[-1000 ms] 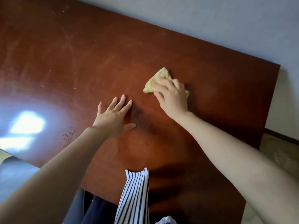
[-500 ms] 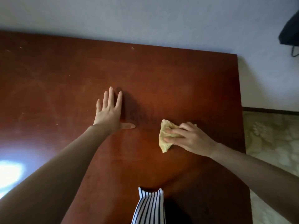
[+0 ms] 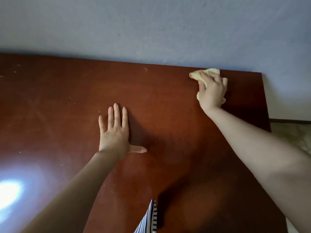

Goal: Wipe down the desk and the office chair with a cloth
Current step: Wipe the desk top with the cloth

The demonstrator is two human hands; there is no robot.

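A reddish-brown wooden desk [image 3: 67, 101] fills most of the view, its far edge against the wall. A crumpled yellow cloth [image 3: 196, 75] lies at the desk's far right corner. My right hand [image 3: 212, 90] presses down on the cloth with fingers curled over it, covering most of it. My left hand [image 3: 115, 132] rests flat on the desk near the middle, fingers straight and thumb spread to the right. The office chair is not in view.
A grey-blue wall [image 3: 151, 27] rises directly behind the desk. Patterned flooring [image 3: 296, 137] shows past the desk's right edge. A bright light reflection [image 3: 8, 192] glares on the desk's near left. A striped garment [image 3: 148, 219] hangs at the bottom centre.
My right hand has swept the cloth from the desk's middle right out to the far right corner. My left hand has stayed flat in place. The view tilted up toward the wall.
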